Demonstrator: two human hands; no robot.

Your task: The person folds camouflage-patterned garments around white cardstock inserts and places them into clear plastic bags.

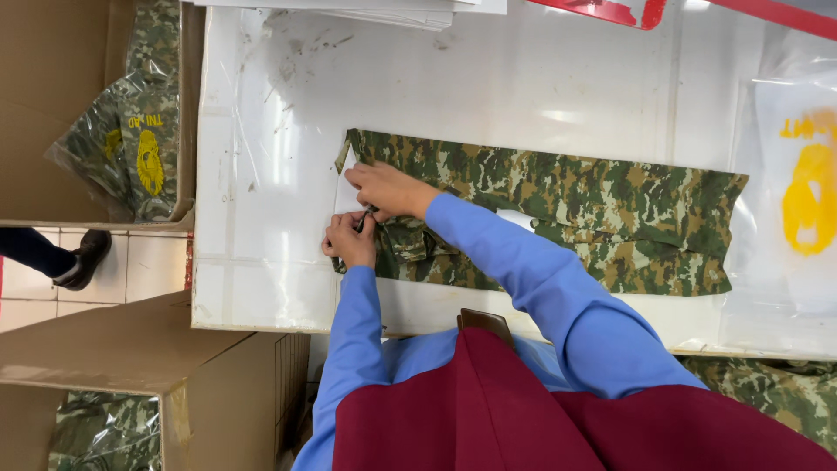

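**Both hands pinch the end of a folded camouflage garment**

A folded camouflage garment (567, 218) lies lengthwise across the middle of the frame on a white table (261, 174), its near end left of centre. At that end the left hand (350, 240) and the right hand (388, 189) meet, close together and touching the cloth. The left hand's fingers are curled and pinched around a small dark part at the garment's edge; what it is cannot be made out. The right hand lies flat over the fabric just above, fingertips bent down toward the same spot. Both arms wear blue sleeves, coming in from the lower middle of the frame.

At the right edge of the frame lies a clear plastic bag (798, 183) with a yellow print, touching the garment's far end. In the upper left an open cardboard box (52, 105) holds a bagged camouflage garment (131, 148). A second cardboard box (166, 366) stands in the lower left. A dark shoe (83, 259) of another person rests on the tiled floor at the left edge.
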